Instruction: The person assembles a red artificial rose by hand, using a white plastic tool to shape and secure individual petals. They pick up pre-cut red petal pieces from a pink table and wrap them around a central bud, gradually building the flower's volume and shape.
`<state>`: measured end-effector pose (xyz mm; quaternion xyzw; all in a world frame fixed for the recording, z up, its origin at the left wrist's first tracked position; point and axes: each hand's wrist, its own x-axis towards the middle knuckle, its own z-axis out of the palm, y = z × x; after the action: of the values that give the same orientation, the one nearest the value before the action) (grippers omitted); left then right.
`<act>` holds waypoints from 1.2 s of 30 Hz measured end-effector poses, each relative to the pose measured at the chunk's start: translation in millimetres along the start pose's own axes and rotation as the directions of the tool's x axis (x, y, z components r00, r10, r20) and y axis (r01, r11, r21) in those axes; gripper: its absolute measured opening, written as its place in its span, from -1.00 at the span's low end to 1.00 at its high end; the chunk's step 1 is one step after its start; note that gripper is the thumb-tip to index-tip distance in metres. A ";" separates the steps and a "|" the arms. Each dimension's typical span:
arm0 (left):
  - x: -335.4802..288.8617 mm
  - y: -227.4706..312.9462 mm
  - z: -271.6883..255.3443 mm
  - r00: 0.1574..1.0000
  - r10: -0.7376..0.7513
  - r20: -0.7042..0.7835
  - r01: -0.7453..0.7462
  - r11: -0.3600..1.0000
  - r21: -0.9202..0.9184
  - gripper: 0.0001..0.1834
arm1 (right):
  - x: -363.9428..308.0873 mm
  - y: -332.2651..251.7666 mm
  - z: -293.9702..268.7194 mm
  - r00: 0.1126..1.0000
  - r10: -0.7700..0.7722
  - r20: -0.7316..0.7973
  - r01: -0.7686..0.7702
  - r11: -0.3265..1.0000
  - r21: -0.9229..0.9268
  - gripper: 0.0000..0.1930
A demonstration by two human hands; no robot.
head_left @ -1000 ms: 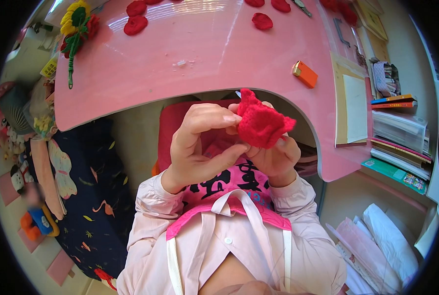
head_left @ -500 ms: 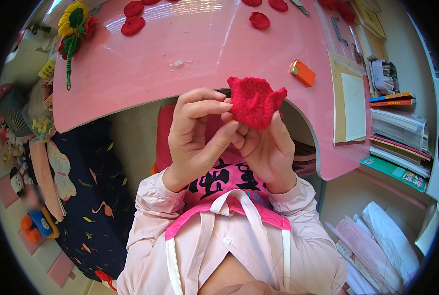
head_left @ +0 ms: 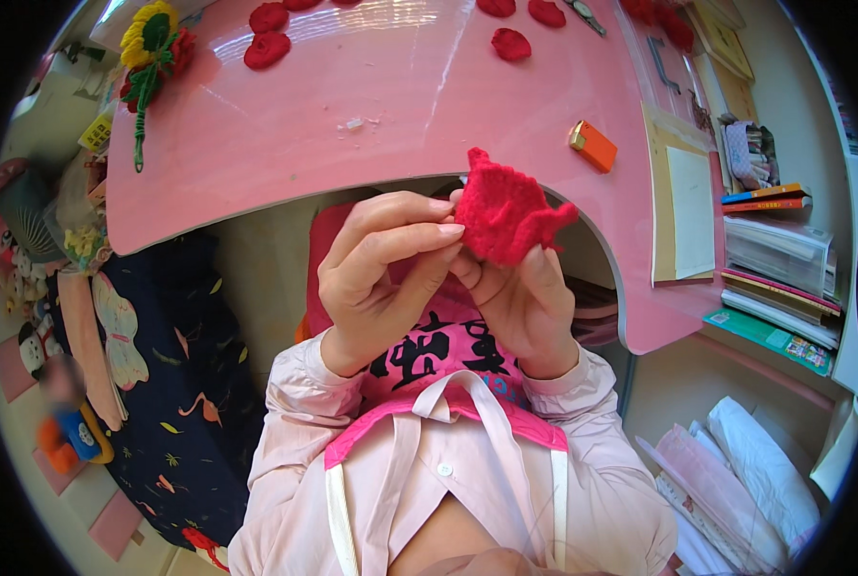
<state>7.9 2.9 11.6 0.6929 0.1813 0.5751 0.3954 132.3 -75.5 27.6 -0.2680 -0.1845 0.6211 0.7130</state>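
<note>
The wearer's pale pink shirt point(head_left: 606, 475) and bright pink apron point(head_left: 544, 435) were nearest. Ahead of them, both bare hands were raised to 1 red crocheted piece point(head_left: 510, 213), held up off the worktop point(head_left: 237, 144), just past its near curved edge in view. The left hand point(head_left: 376, 264) had its fingers drawn narrow at the piece's left edge; their exact grip could not be told. The right hand point(head_left: 534, 312) held the piece from below, thumb against its lower edge, other fingers partly hidden. Beyond, on the worktop, lay an orange lighter-shaped item point(head_left: 595, 148) to the right and a small white scrap point(head_left: 354, 124) left of it. Farther off lay 3 rounded red pieces point(head_left: 510, 44); at far left, a yellow-and-green crocheted flower point(head_left: 146, 84).
</note>
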 end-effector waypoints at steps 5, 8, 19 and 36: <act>-17.5 6.7 -1.1 0.990 -0.140 0.024 0.142 0.972 -0.189 -0.49 | 6.3 11.9 -17.6 0.905 -0.394 0.158 0.394 0.643 -0.656 -0.48; -24.6 0.0 1.3 0.966 -0.196 0.168 0.251 0.861 -0.443 -0.15 | 12.6 19.7 -14.6 0.851 -0.486 0.199 0.514 0.691 -0.508 -0.48; -18.9 -5.2 -5.6 0.897 -0.329 0.295 0.426 0.822 -0.379 -0.01 | 21.7 28.2 -30.1 0.728 -0.558 0.398 0.638 0.340 -0.691 -0.42; -19.3 -25.3 -18.1 0.914 -0.356 0.193 0.376 0.923 -0.082 -0.13 | 15.9 -15.9 -38.7 0.828 -0.364 0.427 0.515 0.189 -0.836 -0.60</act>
<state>-9.2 11.1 -19.7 0.6697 0.2385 0.4376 0.5506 170.5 -67.2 5.7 -0.5176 -0.6190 0.1860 0.5607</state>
